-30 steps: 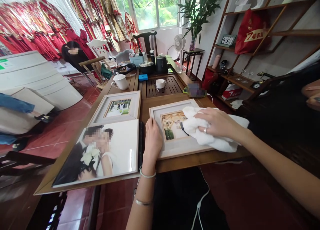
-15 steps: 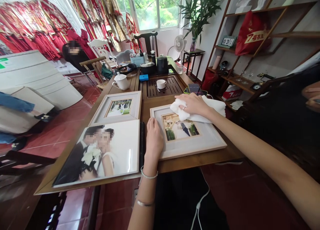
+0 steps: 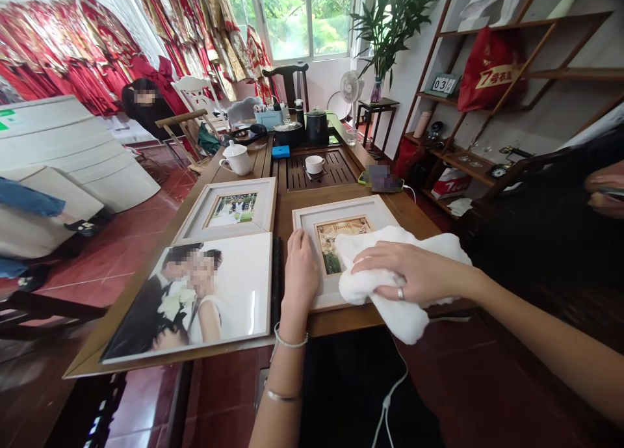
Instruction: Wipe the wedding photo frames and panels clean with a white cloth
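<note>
A picture frame [image 3: 380,207] with a light wooden edge and a pale mat lies flat on the wooden table [image 3: 419,215]. My left hand [image 3: 301,269] is closed round its left edge. Bunched under the fingers of my right hand [image 3: 407,269] is a white cloth [image 3: 441,246], pressed over the right and near part of the frame. The cloth covers much of the small photo [image 3: 334,240], and one end hangs past the near edge. To the left, a large glossy photo panel [image 3: 238,285] overlaps the near side of a second picture frame [image 3: 266,197].
A lidded white teapot [image 3: 236,158], a blue box [image 3: 281,151] and a white cup [image 3: 314,164] stand farther back, the cup on a slatted tea tray [image 3: 341,168]. A phone [image 3: 383,178] with a cable lies at the right. Another person's hand [image 3: 607,191] shows at the right edge.
My right hand has drawn the white cloth from the far edge of the frame towards me, over its near right part. My left hand stays at the left edge.
</note>
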`<state>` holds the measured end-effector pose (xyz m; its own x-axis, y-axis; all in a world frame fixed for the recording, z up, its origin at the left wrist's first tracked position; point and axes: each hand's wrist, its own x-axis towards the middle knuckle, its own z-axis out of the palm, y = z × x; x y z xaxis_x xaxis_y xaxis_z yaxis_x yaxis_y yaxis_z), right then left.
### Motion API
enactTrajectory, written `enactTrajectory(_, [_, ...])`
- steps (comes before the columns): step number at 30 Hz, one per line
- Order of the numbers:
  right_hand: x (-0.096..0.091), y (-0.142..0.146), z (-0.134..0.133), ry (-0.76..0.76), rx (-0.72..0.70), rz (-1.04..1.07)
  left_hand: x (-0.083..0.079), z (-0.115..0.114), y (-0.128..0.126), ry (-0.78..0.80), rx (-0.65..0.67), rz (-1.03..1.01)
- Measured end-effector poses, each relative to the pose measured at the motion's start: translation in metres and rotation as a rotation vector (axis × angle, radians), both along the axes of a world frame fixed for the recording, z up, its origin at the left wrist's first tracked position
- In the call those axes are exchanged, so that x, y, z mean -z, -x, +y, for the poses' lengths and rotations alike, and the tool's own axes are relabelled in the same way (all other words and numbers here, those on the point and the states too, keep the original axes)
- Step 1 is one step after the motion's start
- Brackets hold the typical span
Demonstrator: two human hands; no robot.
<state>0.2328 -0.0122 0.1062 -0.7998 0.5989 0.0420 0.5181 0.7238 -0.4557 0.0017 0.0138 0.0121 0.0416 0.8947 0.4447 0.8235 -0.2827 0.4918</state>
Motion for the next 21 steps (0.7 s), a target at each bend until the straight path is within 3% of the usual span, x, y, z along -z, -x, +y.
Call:
enactTrajectory(4, [-0.005,-0.014,-0.004,0.039,-0.018,0.033,0.001,0.0,0.0,-0.004,0.007,-0.005])
enactTrajectory(7, [0.005,-0.02,0.005,-0.091,0.065,0.009,0.003,0.001,0.001,-0.006,0.006,-0.007])
enactTrajectory(11, [0.027,-0.019,0.009,-0.394,0.408,-0.143,0.002,-0.001,0.0,0.005,0.002,-0.001])
enactTrajectory(14, [0.037,-0.014,0.007,-0.412,0.6,-0.255,-0.001,-0.002,-0.001,0.011,0.009,-0.001])
enactTrajectory(17, [0.038,-0.011,0.015,-0.418,0.588,-0.29,-0.002,-0.003,-0.001,0.017,0.021,-0.017])
enactTrajectory(21, [0.032,-0.008,0.053,-0.447,0.555,-0.276,-0.004,-0.003,0.0,0.041,0.03,-0.006])
